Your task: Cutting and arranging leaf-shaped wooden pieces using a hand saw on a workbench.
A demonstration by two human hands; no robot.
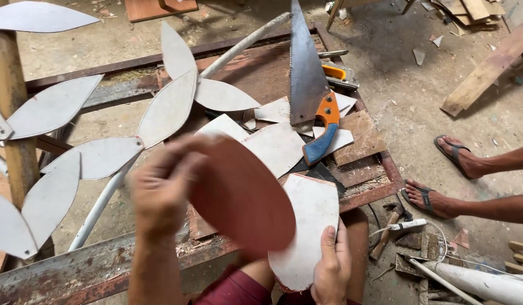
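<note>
My left hand (160, 192) grips the upper left edge of a reddish-brown leaf-shaped panel (239, 197), held tilted in front of me. My right hand (332, 268) presses on the lower edge of a pale grey cut panel (306, 226) with a reddish rim, which lies partly under the brown one. A handsaw (306, 73) with an orange and blue handle (323, 133) rests on the rusty metal frame table (75, 271) beyond both hands.
Grey leaf-shaped pieces (165, 110) fixed along a white pipe (100, 206) spread across the left. Flat grey offcuts (275, 144) lie under the saw. Another person's sandalled feet (436, 197) stand at right. A hammer (388, 223) and white cable lie on the floor.
</note>
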